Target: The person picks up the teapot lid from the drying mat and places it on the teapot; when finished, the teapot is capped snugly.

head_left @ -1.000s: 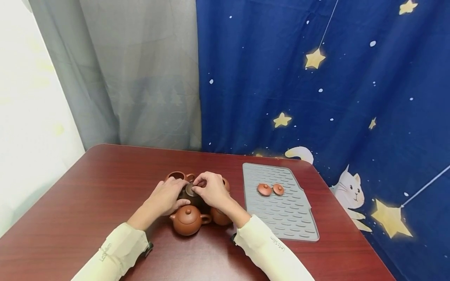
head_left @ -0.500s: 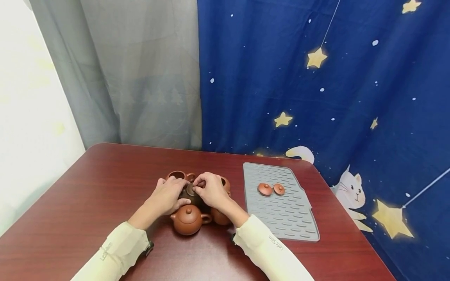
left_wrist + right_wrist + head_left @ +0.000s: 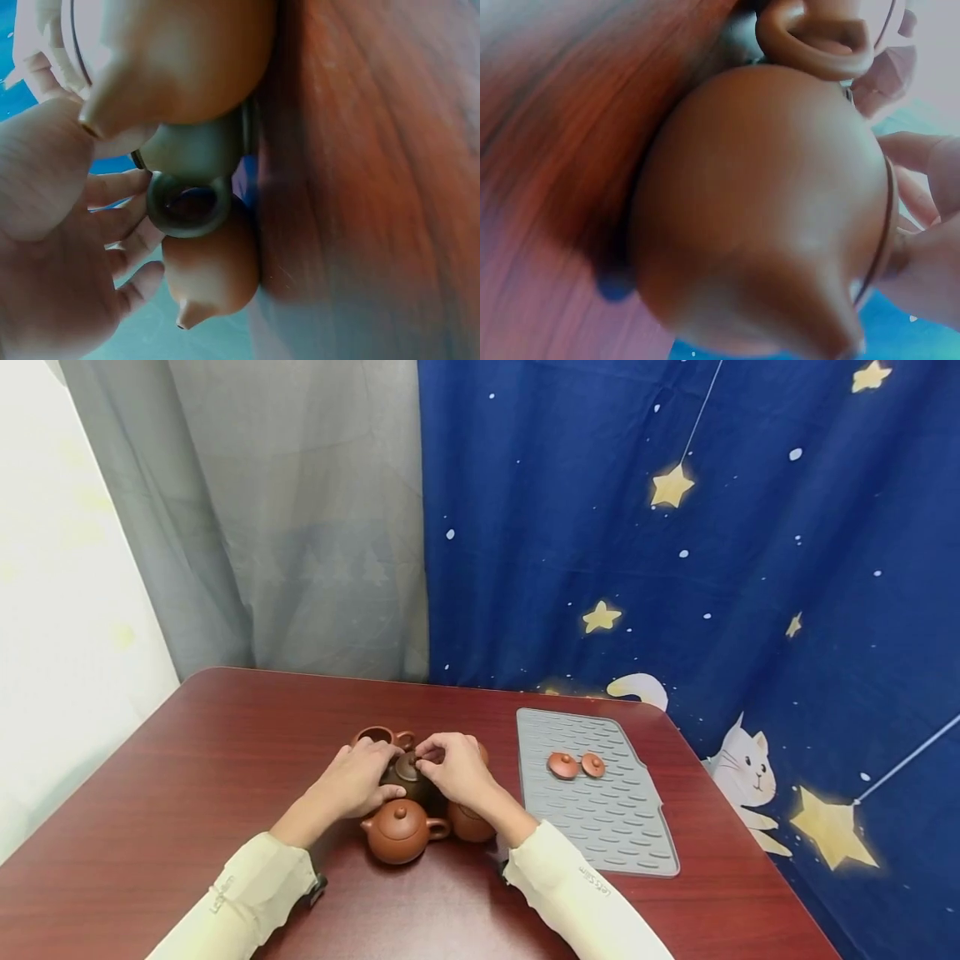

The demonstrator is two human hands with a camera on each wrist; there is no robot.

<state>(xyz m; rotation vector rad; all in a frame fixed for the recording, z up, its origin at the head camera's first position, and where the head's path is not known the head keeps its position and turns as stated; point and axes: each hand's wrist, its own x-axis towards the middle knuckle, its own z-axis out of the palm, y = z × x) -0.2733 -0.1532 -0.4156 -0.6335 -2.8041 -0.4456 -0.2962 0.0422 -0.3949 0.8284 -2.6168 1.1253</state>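
A dark brown teapot stands among several reddish-brown teapots. My left hand holds its left side, with the thumb near and the fingers beyond; in the left wrist view those fingers spread beside its looped handle. Between thumb and fingertips my right hand pinches the knob of the dark lid, which sits at the pot's mouth. Directly in front is a lidded reddish-brown teapot. Another teapot is partly hidden under my right wrist and looms large in the right wrist view.
Behind the left hand stands a lidless reddish-brown teapot. One more teapot shows behind the right hand. To the right, a grey ridged mat bears two reddish lids. The dark red table runs back to curtains.
My right hand has shifted slightly right and toward me, and more of the dark lid and its knob shows now. The left hand has stayed on the dark teapot.
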